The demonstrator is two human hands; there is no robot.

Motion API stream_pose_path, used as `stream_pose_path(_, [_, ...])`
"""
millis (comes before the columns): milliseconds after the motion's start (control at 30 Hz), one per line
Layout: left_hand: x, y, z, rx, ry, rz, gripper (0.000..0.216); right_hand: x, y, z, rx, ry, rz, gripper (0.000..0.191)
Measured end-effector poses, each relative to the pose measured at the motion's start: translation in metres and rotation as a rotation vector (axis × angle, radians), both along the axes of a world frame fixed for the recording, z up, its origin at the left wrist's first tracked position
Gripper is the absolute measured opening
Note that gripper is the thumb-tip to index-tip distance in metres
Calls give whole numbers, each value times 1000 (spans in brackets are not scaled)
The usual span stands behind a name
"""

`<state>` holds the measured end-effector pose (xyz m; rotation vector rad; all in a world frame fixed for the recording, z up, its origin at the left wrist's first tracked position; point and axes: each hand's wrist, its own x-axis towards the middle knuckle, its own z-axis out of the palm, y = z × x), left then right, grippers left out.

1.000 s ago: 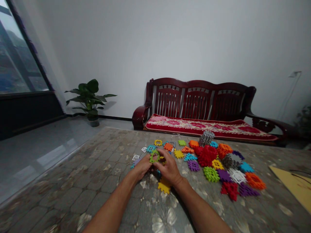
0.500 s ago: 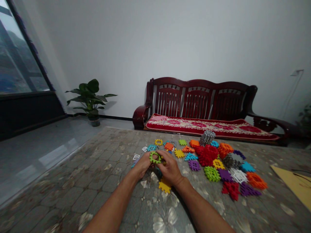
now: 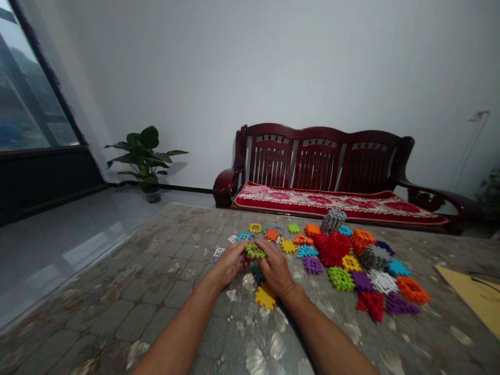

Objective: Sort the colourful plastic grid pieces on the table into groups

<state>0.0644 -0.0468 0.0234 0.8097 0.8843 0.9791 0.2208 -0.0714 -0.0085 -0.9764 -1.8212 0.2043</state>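
Observation:
A lime-green interlocking building piece, an open frame with toothed edges, is held between my two hands above the mat. My left hand is closed on its left side. On its right side, my right hand grips it with fingers curled over the far edge. Beneath the hands lie a yellow toothed square and a dark teal piece, partly covered by my right hand. Just beyond the fingers are an orange piece, a teal frame and a yellow frame.
Piles of toothed pieces, including a red stack and a grey stack, spread to the right on the patterned mat. A yellow board lies far right. Behind stand a wooden bench and a potted plant.
The green frame has tipped flatter and shifted slightly right. My left hand's fingers have changed position around it, and more of the dark teal piece below shows.

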Motion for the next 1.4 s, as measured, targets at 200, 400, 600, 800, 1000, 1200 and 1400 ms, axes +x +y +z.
stream_pose_path(200, [-4, -7, 13, 61, -10, -180, 32, 4, 1, -2, -15, -189, -224, 48])
stream_pose_path(400, [4, -9, 7, 185, 32, -162, 58, 2, -4, 8, -15, -451, -381, 42])
stream_pose_path(600, [3, -6, 3, 152, -87, -111, 44, 1, -8, 14, 29, -448, -329, 45])
stream_pose_path(800, [1, -1, -1, 56, -274, 2, 29, -1, -12, 20, 30, -365, -178, 45])
stream_pose_path(1000, [-4, 0, -1, 1, -282, -81, 30, 2, -7, 21, 55, -129, -65, 45])
stream_pose_path(1200, [-10, -1, 1, 21, -300, -134, 41, 3, -2, 27, 0, -116, 51, 53])
stream_pose_path(1400, [-18, 0, -1, 76, -311, -185, 51, 2, -2, 41, -74, -106, 127, 52])
